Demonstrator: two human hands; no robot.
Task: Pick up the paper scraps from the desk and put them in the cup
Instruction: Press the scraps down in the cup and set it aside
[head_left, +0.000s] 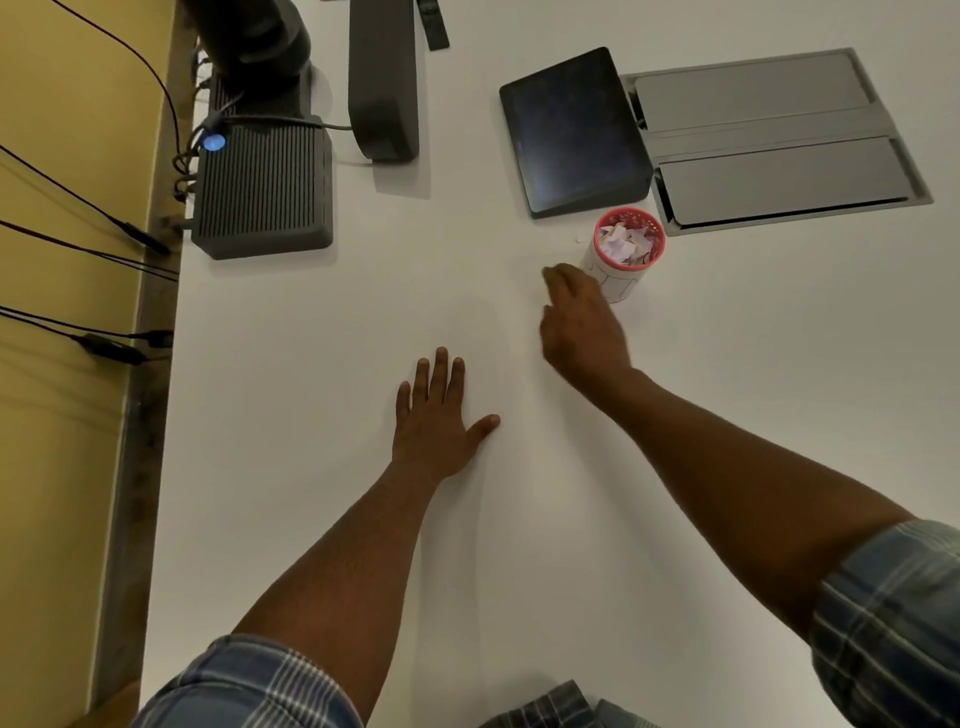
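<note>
A white paper cup with a pink rim (645, 248) stands on the white desk (311, 322), right of centre, holding several crumpled paper scraps (621, 243). One tiny white scrap (576, 239) lies on the desk just left of the cup. My right hand (582, 322) hovers just left of the cup and a little nearer to me, fingers curled downward and blurred; whether it holds anything is hidden. My left hand (439, 415) lies flat on the desk, palm down, fingers spread, holding nothing.
A dark tablet-like screen (571, 130) sits behind the cup, beside a grey metal cable hatch (774, 140) set in the desk. A ribbed dark box (262, 192) with cables, a monitor arm base (254, 47) and a dark speaker-like bar (383, 78) stand at the back left. The desk's left edge borders a yellow wall.
</note>
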